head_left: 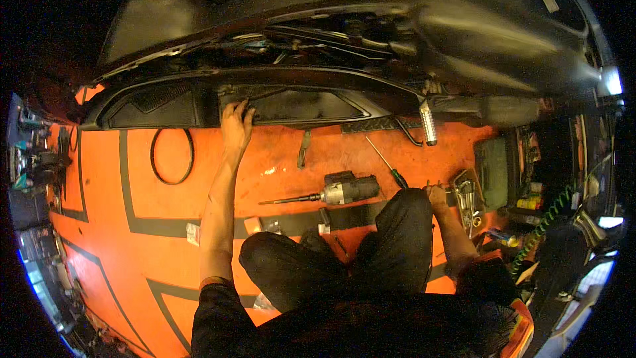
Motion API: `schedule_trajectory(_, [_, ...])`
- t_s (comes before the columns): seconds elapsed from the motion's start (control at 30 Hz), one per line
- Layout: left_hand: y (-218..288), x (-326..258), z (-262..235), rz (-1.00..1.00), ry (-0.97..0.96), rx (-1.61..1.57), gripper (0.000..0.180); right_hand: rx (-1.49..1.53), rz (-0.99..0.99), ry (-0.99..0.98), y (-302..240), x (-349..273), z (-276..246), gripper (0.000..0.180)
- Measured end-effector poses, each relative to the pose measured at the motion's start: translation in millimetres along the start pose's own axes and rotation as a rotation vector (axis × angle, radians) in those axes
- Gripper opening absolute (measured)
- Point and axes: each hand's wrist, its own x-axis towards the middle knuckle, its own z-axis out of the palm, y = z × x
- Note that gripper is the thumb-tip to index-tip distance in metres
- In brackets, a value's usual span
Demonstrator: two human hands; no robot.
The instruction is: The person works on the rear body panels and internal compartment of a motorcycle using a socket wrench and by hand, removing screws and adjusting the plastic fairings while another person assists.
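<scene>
Stretching around black panel [179,109]: orange floor [156,204], dark stripes [165,227]

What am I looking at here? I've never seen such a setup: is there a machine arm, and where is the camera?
No machine arm here: a person works with two bare hands. There is just one picture, from a wide fisheye camera worn on the head and looking down, so straight edges bend near the rim.

The person's left hand touches the dark footboard panel of what looks like a scooter. The right hand is beside the right knee, near a tool tray. I can't tell whether either hand grips anything.

On the orange floor lie a power wrench with a long shaft, a screwdriver and a thin black ring.
</scene>
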Motion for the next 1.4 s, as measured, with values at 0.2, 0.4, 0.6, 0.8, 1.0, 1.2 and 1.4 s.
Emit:
schedule_trajectory(0.2, [1.5, 3.3, 28.7, -0.255, 0.077, -0.142, 0.036, 0.160, 0.117, 0.133, 13.7, 20.1, 64.3, 0.018])
schedule_trajectory(0.4, [17.8, 3.8, 17.8, -0.319, 0.018, -0.095, 0.041, 0.277, 0.169, 0.136, 18.2, 6.5, 96.7, 0.018])
schedule_trajectory(0.6, [-0.5, -2.6, 11.5, -0.311, 0.075, 0.008, 0.037, 0.391, 0.146, 0.174, 12.5, 6.7, 108.9, 0.021])
schedule_trajectory(0.8, [48.3, 14.6, 18.5, -0.320, 0.080, -0.192, 0.028, 0.721, 0.052, 0.445, 62.9, 13.6, 94.2, 0.027])
schedule_trajectory(1.0, [180.2, 45.2, -57.6, -0.191, 0.113, -0.835, 0.031, 0.962, -0.319, 0.898, 5.6, -96.0, -152.2, 0.021])
schedule_trajectory(1.2, [233.2, 108.3, -59.7, -0.208, 0.301, -1.068, 0.029, 0.389, -0.498, 1.860, -19.5, -118.5, -390.9, 0.019])
schedule_trajectory(1.4, [257.1, 105.4, -49.4, -0.180, 0.383, -1.003, 0.025, 0.087, -0.267, 1.786, -17.7, -86.4, -455.7, 0.028])
